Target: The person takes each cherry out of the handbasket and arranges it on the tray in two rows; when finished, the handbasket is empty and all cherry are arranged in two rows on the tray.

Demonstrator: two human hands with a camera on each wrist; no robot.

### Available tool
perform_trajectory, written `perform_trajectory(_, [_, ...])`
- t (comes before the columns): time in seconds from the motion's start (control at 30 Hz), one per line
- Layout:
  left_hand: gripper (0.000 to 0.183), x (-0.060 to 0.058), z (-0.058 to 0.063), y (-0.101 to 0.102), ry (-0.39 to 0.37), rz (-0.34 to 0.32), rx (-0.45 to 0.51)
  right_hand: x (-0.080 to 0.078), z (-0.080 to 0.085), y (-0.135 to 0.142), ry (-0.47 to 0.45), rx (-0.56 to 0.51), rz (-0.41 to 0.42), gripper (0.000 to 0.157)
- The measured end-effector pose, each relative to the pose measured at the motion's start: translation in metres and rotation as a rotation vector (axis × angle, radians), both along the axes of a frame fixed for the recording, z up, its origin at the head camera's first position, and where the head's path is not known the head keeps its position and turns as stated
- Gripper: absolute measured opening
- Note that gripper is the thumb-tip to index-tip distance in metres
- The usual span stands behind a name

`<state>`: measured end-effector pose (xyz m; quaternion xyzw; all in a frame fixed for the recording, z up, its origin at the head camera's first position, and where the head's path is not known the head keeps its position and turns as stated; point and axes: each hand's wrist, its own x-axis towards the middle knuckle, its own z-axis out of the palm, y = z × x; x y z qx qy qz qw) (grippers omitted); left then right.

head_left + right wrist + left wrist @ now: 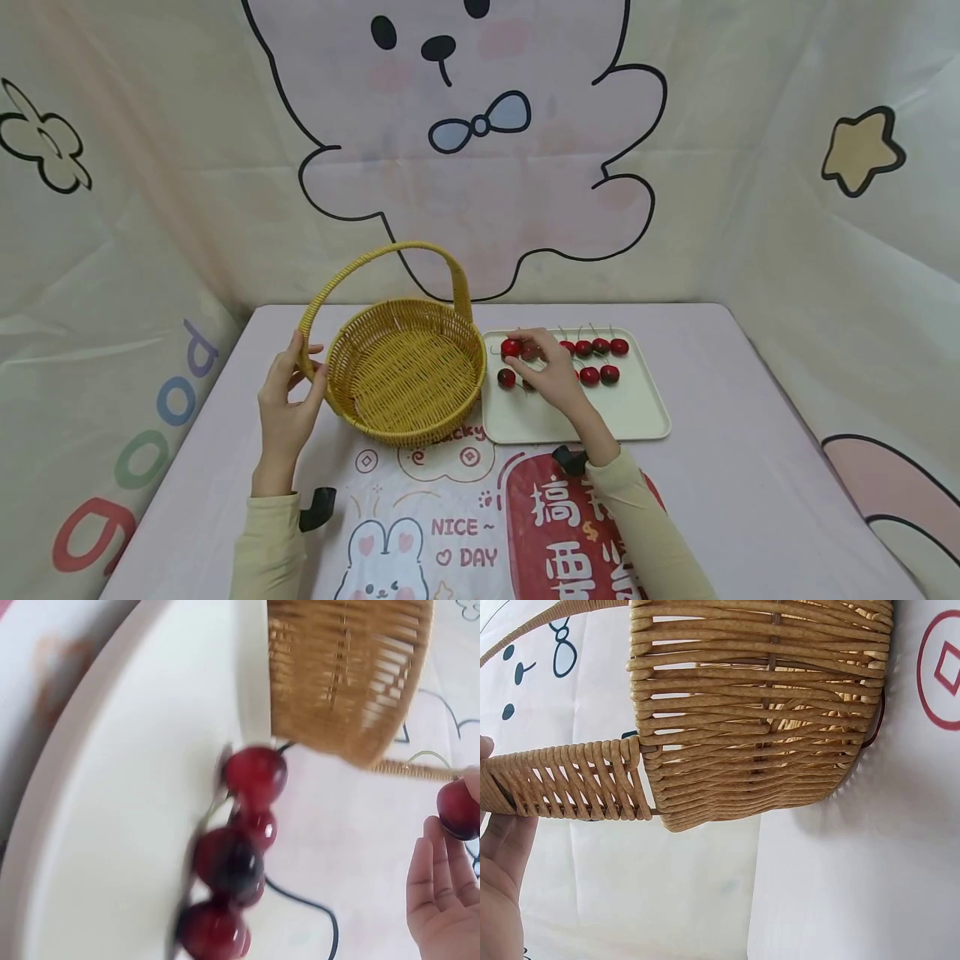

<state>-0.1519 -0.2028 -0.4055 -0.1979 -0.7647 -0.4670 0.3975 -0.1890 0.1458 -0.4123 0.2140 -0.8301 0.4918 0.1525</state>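
A yellow woven basket (408,375) with a tall arched handle stands left of the tray. My left hand (291,408) holds the lower left part of that handle (562,780), fingers and thumb around it. To the right, a cream tray (585,425) bears red cherries (589,376) with stems, lying in two rows. Over the tray's left side my right hand (555,375) pinches one cherry (459,810) between thumb and fingers, raised above the others. Part of both rows is hidden behind this hand in the head view.
The basket's right rim meets the tray's left edge. A printed cloth with a rabbit (386,562) and a red panel (570,533) covers the table front. Fabric walls (780,208) enclose the table at the back and sides.
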Motion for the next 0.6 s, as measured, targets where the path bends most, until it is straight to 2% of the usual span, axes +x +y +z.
perform_trajectory(0.2, [0.067,0.0,0.0,0.0,-0.002,0.004,0.004,0.002,-0.003,0.025,-0.005,-0.014,-0.063,0.034])
perform_trajectory(0.6, [0.068,0.0,0.0,0.001,0.012,0.007,0.0,0.008,-0.006,0.074,-0.051,-0.063,-0.196,0.035])
